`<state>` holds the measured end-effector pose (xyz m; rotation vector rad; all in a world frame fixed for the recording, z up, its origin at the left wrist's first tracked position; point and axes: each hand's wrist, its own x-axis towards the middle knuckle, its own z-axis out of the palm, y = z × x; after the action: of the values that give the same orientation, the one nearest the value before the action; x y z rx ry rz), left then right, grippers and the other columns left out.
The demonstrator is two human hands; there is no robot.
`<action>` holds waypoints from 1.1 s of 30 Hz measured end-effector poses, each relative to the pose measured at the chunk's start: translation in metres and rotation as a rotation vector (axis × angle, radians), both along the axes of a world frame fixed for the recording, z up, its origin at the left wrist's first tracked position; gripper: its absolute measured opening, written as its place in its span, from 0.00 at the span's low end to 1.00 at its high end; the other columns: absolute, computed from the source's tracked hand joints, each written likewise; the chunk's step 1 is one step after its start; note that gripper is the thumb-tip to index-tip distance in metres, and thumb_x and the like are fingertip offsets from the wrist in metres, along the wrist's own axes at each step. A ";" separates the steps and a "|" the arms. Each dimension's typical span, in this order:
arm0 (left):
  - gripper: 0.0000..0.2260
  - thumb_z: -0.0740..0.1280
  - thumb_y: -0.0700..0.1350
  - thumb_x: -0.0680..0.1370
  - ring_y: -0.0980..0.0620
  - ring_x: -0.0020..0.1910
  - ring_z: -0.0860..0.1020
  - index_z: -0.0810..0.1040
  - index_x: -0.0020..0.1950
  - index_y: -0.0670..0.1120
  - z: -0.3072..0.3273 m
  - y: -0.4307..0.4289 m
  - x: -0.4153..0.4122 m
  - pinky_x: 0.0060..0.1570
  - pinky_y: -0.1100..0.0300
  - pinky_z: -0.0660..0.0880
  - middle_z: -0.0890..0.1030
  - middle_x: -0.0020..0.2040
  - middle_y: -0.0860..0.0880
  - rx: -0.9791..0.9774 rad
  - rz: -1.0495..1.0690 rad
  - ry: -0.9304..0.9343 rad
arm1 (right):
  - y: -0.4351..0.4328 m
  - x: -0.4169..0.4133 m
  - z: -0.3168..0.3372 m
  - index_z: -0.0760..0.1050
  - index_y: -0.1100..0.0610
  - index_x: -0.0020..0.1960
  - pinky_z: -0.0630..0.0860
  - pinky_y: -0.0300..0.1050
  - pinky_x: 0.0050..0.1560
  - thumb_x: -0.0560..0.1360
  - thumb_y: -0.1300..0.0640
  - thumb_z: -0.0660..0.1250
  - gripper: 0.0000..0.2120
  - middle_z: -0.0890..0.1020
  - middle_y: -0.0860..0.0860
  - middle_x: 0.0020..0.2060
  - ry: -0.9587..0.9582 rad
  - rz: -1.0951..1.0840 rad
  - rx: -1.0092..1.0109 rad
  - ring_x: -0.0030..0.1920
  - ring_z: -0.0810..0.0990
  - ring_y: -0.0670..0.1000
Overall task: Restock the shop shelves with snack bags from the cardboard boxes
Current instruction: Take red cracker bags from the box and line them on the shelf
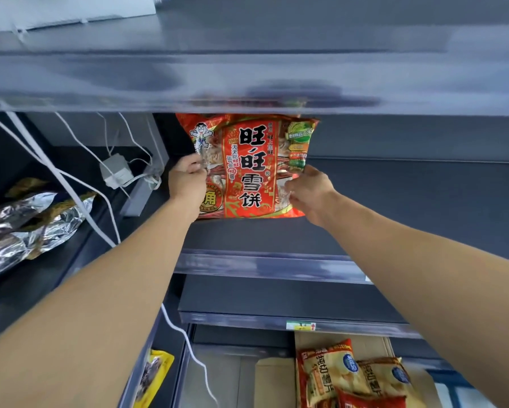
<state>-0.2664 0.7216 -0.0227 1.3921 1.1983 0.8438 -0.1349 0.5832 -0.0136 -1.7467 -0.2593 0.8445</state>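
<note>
L hand [187, 181] & R hand [309, 192] grip red bag [249, 167] at its sides, fingers curled. Bag upright, base apparently touching shelf [262, 235].

A shop: tiered grey shelves [262, 231] edged with clear price rails [265, 267], one bearing a label [301, 325]; packaged snack bags [329, 369] on a cardboard box [274, 378].
</note>
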 end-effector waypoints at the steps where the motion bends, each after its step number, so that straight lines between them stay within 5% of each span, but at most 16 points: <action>1: 0.17 0.63 0.35 0.79 0.53 0.52 0.76 0.75 0.65 0.47 -0.001 0.000 -0.002 0.60 0.59 0.75 0.77 0.63 0.46 0.014 -0.029 0.025 | 0.000 0.000 0.000 0.74 0.50 0.54 0.72 0.40 0.32 0.75 0.67 0.60 0.14 0.81 0.48 0.40 -0.008 0.009 -0.010 0.35 0.77 0.48; 4: 0.24 0.64 0.35 0.79 0.54 0.56 0.73 0.65 0.74 0.46 0.001 -0.006 -0.002 0.57 0.64 0.68 0.74 0.65 0.48 0.052 -0.123 0.123 | -0.006 -0.002 0.002 0.71 0.52 0.65 0.70 0.40 0.31 0.76 0.65 0.61 0.20 0.81 0.50 0.50 -0.047 0.036 -0.051 0.38 0.76 0.49; 7: 0.28 0.65 0.38 0.79 0.51 0.65 0.71 0.58 0.77 0.46 0.004 -0.016 -0.004 0.61 0.60 0.66 0.69 0.69 0.49 0.090 -0.134 0.267 | -0.018 -0.006 0.008 0.64 0.55 0.72 0.76 0.47 0.53 0.78 0.64 0.61 0.23 0.76 0.51 0.52 -0.121 0.053 -0.122 0.55 0.78 0.54; 9: 0.28 0.64 0.38 0.79 0.46 0.70 0.68 0.58 0.76 0.44 0.007 -0.025 -0.007 0.66 0.56 0.66 0.64 0.73 0.45 0.117 -0.064 0.343 | -0.031 -0.008 0.014 0.66 0.57 0.71 0.74 0.48 0.60 0.79 0.63 0.60 0.21 0.74 0.51 0.50 -0.185 0.045 -0.154 0.58 0.77 0.55; 13: 0.15 0.60 0.34 0.77 0.42 0.61 0.75 0.72 0.63 0.40 0.016 -0.066 -0.001 0.57 0.57 0.71 0.73 0.64 0.40 0.289 -0.027 0.429 | -0.063 -0.004 0.019 0.69 0.61 0.69 0.78 0.47 0.47 0.77 0.64 0.60 0.20 0.78 0.57 0.61 -0.266 0.054 -0.179 0.54 0.77 0.58; 16: 0.13 0.60 0.35 0.79 0.46 0.61 0.75 0.74 0.63 0.41 0.026 -0.123 0.019 0.55 0.61 0.70 0.76 0.62 0.44 0.351 -0.205 0.390 | -0.102 0.004 0.024 0.73 0.53 0.61 0.72 0.40 0.36 0.77 0.63 0.60 0.14 0.78 0.53 0.48 -0.338 0.109 -0.180 0.46 0.73 0.55; 20: 0.12 0.60 0.34 0.79 0.50 0.56 0.76 0.76 0.60 0.42 0.040 -0.215 0.065 0.53 0.62 0.70 0.77 0.58 0.45 0.370 -0.488 0.282 | -0.187 0.029 0.037 0.73 0.59 0.65 0.76 0.48 0.56 0.77 0.62 0.60 0.17 0.79 0.56 0.57 -0.440 0.104 -0.233 0.56 0.78 0.58; 22: 0.13 0.60 0.34 0.78 0.50 0.53 0.76 0.78 0.58 0.43 0.046 -0.267 0.090 0.53 0.63 0.72 0.78 0.56 0.46 0.379 -0.620 0.264 | -0.243 0.046 0.044 0.73 0.58 0.65 0.75 0.47 0.57 0.77 0.61 0.60 0.17 0.79 0.56 0.59 -0.500 0.065 -0.281 0.58 0.78 0.58; 27: 0.11 0.59 0.34 0.79 0.54 0.41 0.74 0.78 0.58 0.41 0.058 -0.413 0.153 0.29 0.77 0.68 0.78 0.50 0.49 0.361 -1.052 0.252 | -0.412 0.097 0.051 0.77 0.63 0.50 0.74 0.45 0.52 0.75 0.63 0.62 0.08 0.81 0.57 0.48 -0.595 -0.103 -0.490 0.51 0.78 0.57; 30: 0.10 0.62 0.35 0.78 0.52 0.50 0.76 0.78 0.58 0.41 0.056 -0.503 0.185 0.41 0.68 0.70 0.79 0.53 0.47 0.335 -1.237 0.265 | -0.518 0.119 0.050 0.80 0.60 0.47 0.71 0.40 0.52 0.74 0.63 0.64 0.07 0.79 0.55 0.46 -0.556 -0.257 -0.591 0.50 0.76 0.51; 33: 0.09 0.64 0.36 0.77 0.49 0.56 0.78 0.79 0.56 0.42 0.049 -0.582 0.211 0.51 0.62 0.71 0.81 0.56 0.45 0.279 -1.344 0.306 | -0.608 0.133 0.049 0.79 0.63 0.56 0.74 0.46 0.57 0.75 0.64 0.63 0.12 0.82 0.57 0.53 -0.503 -0.396 -0.661 0.56 0.79 0.55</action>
<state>-0.0556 0.1396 0.0264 2.1321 0.1270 -0.1864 -0.0023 -0.0245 0.0350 -2.5126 0.0573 0.1845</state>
